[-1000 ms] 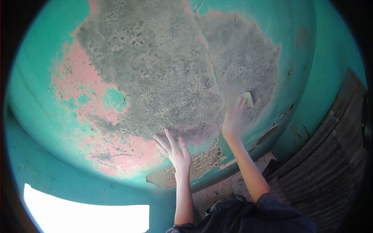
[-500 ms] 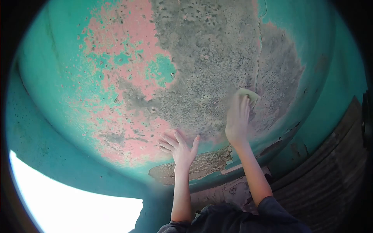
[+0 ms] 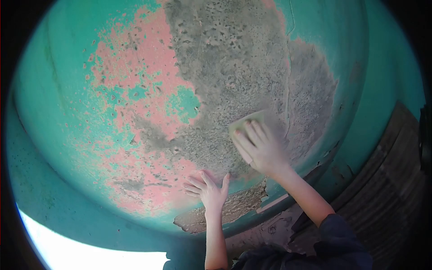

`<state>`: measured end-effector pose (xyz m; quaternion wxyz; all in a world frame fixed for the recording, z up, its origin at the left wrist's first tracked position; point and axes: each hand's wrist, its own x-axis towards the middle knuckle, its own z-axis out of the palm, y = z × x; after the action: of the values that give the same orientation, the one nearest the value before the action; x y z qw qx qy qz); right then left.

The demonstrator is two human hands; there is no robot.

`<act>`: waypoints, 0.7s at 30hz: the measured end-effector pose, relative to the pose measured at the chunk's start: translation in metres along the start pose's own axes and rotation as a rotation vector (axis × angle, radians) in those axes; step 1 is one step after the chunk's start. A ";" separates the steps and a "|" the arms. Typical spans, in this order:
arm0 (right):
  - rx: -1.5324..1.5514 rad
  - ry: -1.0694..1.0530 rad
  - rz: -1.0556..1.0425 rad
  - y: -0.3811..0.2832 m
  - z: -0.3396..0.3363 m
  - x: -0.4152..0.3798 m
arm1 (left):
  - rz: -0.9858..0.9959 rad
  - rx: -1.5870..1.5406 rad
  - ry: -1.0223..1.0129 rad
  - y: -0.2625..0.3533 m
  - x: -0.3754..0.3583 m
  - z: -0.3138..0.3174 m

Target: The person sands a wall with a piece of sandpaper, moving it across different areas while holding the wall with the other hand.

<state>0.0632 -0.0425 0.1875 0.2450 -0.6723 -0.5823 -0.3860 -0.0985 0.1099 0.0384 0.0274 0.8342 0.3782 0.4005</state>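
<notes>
A large rounded surface with green paint (image 3: 58,121) fills the view, worn to a pink layer (image 3: 155,54) and a pitted grey patch (image 3: 225,67). My right hand (image 3: 265,150) presses a pale green piece of sandpaper (image 3: 238,125) against the lower part of the grey patch, fingers laid over it. Lower and to the left, my left hand (image 3: 210,191) rests on the surface near the pink area's lower edge. Its fingers are spread and it holds nothing. Pale dust coats both hands.
A thin crack (image 3: 289,67) runs down the grey patch. Rough brown material (image 3: 234,207) shows where the coating has broken off below my hands. Dark ribbed sheeting (image 3: 378,184) stands at the right. Bright light enters at the lower left.
My right hand has swept left with the sandpaper, away from the crack, and now slants up to the left. My left hand stays spread on the surface. The whole view has shifted slightly.
</notes>
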 end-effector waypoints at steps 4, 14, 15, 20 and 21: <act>-0.110 0.195 0.204 0.003 -0.005 0.022 | 0.056 0.013 0.099 -0.002 -0.002 0.005; -0.047 0.009 -0.197 -0.011 -0.038 0.071 | -0.058 0.014 -0.113 0.006 0.002 -0.014; -0.047 0.015 -0.198 -0.007 -0.044 0.075 | -0.089 0.028 -0.200 0.008 0.004 -0.017; -0.112 0.215 0.095 -0.005 -0.054 0.084 | -0.055 0.054 -0.139 0.003 -0.001 -0.007; -0.074 0.105 -0.074 -0.010 -0.053 0.076 | -0.050 0.051 -0.140 0.004 0.001 -0.010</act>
<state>0.0429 -0.0363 0.2780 0.2357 -0.6377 -0.5785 -0.4507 -0.1028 0.1053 0.0466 0.0425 0.8510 0.4059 0.3306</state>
